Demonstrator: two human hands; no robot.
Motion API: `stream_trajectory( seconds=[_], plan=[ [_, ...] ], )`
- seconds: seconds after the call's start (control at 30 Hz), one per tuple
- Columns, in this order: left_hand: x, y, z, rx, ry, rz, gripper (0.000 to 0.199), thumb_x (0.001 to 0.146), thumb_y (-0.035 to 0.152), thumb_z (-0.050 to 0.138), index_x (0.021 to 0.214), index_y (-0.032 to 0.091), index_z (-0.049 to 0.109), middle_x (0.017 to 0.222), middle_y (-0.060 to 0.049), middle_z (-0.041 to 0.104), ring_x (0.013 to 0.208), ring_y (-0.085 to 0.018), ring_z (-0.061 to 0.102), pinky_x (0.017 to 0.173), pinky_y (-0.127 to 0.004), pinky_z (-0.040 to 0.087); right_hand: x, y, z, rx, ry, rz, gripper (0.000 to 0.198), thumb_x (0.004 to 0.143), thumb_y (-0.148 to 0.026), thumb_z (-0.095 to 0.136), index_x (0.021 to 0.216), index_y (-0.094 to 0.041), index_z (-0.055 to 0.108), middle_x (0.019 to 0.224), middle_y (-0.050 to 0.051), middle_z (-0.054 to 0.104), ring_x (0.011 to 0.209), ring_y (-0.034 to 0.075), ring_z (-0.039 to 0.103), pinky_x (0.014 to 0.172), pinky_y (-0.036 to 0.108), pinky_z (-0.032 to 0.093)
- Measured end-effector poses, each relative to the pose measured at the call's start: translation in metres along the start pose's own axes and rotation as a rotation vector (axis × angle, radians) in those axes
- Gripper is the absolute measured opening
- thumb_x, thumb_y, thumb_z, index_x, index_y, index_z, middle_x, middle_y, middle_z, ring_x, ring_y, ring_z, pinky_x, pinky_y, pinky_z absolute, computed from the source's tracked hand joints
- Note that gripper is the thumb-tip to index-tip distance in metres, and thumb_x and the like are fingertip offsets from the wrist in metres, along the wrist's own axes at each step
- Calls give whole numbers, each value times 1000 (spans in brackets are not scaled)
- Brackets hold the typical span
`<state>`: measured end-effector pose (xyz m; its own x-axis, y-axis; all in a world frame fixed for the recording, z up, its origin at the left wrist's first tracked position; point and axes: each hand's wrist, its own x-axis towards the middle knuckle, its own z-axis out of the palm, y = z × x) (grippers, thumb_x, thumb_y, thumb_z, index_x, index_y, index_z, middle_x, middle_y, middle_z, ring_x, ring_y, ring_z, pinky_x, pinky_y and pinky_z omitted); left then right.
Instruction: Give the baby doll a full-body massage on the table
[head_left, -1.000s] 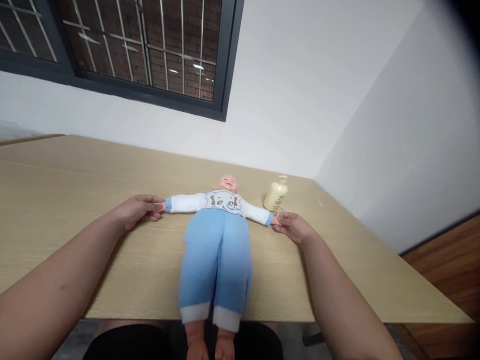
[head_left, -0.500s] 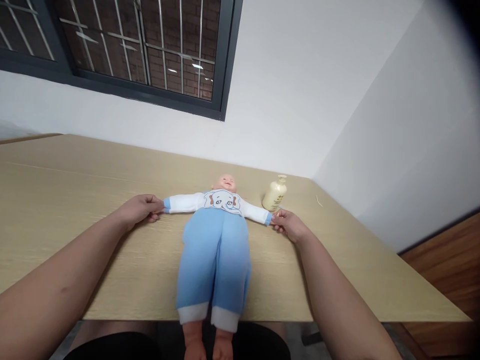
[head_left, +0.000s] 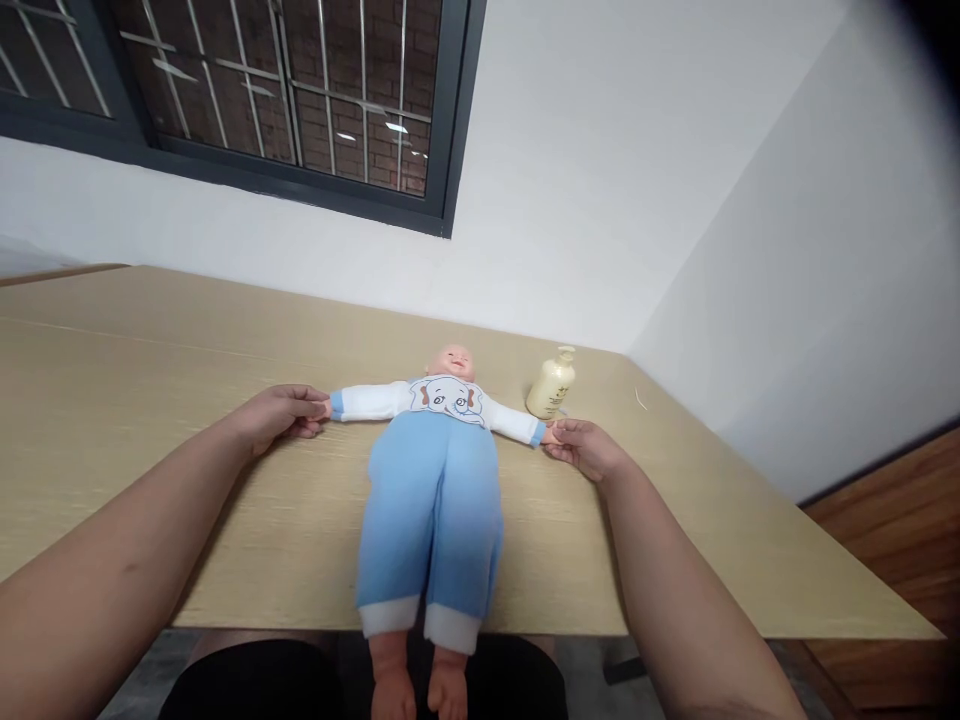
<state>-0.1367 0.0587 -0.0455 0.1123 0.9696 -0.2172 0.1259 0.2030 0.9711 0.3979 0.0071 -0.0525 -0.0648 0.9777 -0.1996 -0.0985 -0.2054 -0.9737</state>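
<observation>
A baby doll (head_left: 431, 490) lies face up on the wooden table (head_left: 225, 530), its feet hanging past the front edge. It wears blue trousers with white cuffs and a white top with an elephant print. Both its arms are stretched out sideways. My left hand (head_left: 289, 412) pinches the doll's hand on the left, just beyond the blue sleeve cuff. On the other side, my right hand (head_left: 586, 446) is closed around the doll's other hand. A cream pump bottle (head_left: 553, 385) stands just behind my right hand.
Behind the table rises a white wall (head_left: 570, 200) with a barred, dark-framed window (head_left: 300, 110). A thin pale strand (head_left: 640, 399) lies near the table's right edge. Brown wood panelling (head_left: 900, 540) is at the lower right.
Both hands keep hold of the doll's hands. The doll's arms are drawn very slightly further outward; the whole view has shifted a little.
</observation>
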Motion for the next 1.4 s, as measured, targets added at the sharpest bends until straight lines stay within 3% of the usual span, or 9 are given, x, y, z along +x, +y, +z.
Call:
stream_trajectory(
  seconds=[0.1, 0.23, 0.37, 0.5, 0.67, 0.83, 0.97, 1.23, 1.4],
  plan=[
    [-1, 0, 3, 34, 8, 37, 45, 63, 30, 86, 98, 11, 63, 70, -1, 64, 57, -8, 52, 55, -19, 44, -1, 0, 1, -41, -23, -16, 27, 66, -23, 88, 82, -13, 69, 93, 11, 71, 82, 17, 67, 73, 27, 55],
    [-4, 2, 8, 140, 36, 66, 39, 65, 34, 84, 89, 14, 60, 58, 2, 61, 52, -9, 49, 51, -19, 38, 1, 2, 6, -99, -41, -57, 37, 59, -27, 92, 76, -15, 61, 70, 1, 64, 59, 10, 56, 56, 24, 44],
    [-10, 8, 15, 206, 80, 74, 30, 68, 34, 79, 79, 16, 58, 51, 2, 57, 47, -9, 46, 48, -20, 34, 4, 4, 10, -137, -11, -78, 38, 61, -30, 90, 74, -17, 57, 62, -1, 59, 52, 8, 48, 50, 23, 35],
    [-11, 9, 18, 135, 93, 91, 25, 67, 30, 77, 70, 17, 56, 56, 2, 56, 47, -8, 45, 45, -19, 33, 5, 5, 11, -151, 64, -65, 38, 64, -36, 88, 71, -17, 57, 65, 2, 63, 55, 10, 52, 53, 24, 41],
    [-4, 0, 11, 30, 46, 82, 24, 69, 29, 77, 67, 16, 57, 65, 0, 58, 49, -6, 47, 46, -17, 38, 4, 3, 11, -116, 53, -52, 35, 74, -46, 81, 75, -16, 62, 69, 4, 64, 55, 9, 52, 55, 25, 48],
    [-1, -1, 6, -43, 38, 49, 20, 66, 27, 77, 76, 14, 67, 67, -2, 61, 52, -8, 52, 51, -19, 47, 3, 1, 6, -53, 36, -35, 22, 76, -31, 80, 84, -16, 68, 82, 7, 68, 69, 14, 63, 63, 26, 55],
    [-4, 3, 6, -49, 63, 43, 31, 57, 20, 81, 85, 12, 70, 72, -6, 67, 53, -11, 56, 52, -23, 50, 1, 0, -2, 17, -11, 3, 22, 77, -21, 78, 96, -17, 69, 91, 9, 70, 79, 17, 69, 70, 26, 59],
    [-12, 8, 11, 2, -1, 76, 30, 60, 23, 84, 81, 13, 67, 65, -3, 63, 51, -9, 52, 48, -20, 41, -4, -1, 3, -47, -22, -5, 40, 65, -19, 88, 100, -17, 67, 91, 8, 71, 81, 17, 69, 72, 27, 58],
    [-12, 9, 19, 72, 84, 72, 24, 61, 25, 80, 69, 17, 59, 51, 0, 56, 43, -9, 46, 43, -21, 33, 1, 2, 11, -150, -19, -66, 41, 61, -28, 91, 87, -16, 61, 69, 1, 66, 56, 10, 56, 54, 23, 45]
  ],
)
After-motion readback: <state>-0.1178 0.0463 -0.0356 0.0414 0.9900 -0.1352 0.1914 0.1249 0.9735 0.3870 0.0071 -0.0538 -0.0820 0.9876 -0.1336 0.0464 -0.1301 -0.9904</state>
